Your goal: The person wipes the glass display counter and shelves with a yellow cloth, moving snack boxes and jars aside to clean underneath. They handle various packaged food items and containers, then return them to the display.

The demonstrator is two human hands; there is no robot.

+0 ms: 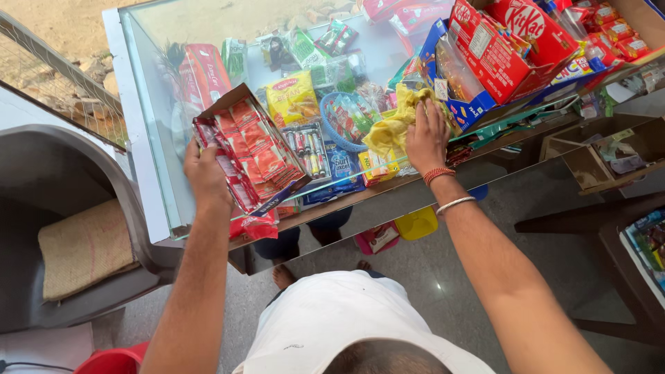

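**Wiping the glass desk, partway through**

Left hand [206, 173] gripping one open box of red sachets [251, 156], tilted up off the glass desk [156, 125]. Right hand [426, 135] pressed flat on one yellow cloth [391, 128] mid-desk. Far end under the red cartons [499, 41] seemingly not yet wiped. One blue basket [343, 121] between the hands.

The carton [253, 149] is an open cardboard tray packed with rows of small red sachets. It sits tilted on the glass bench [149, 125], its near left corner lifted off the surface, one flap open at the far end. The cloth [395, 125] is yellow and crumpled, lying bunched on the glass just right of a blue basket [339, 121].
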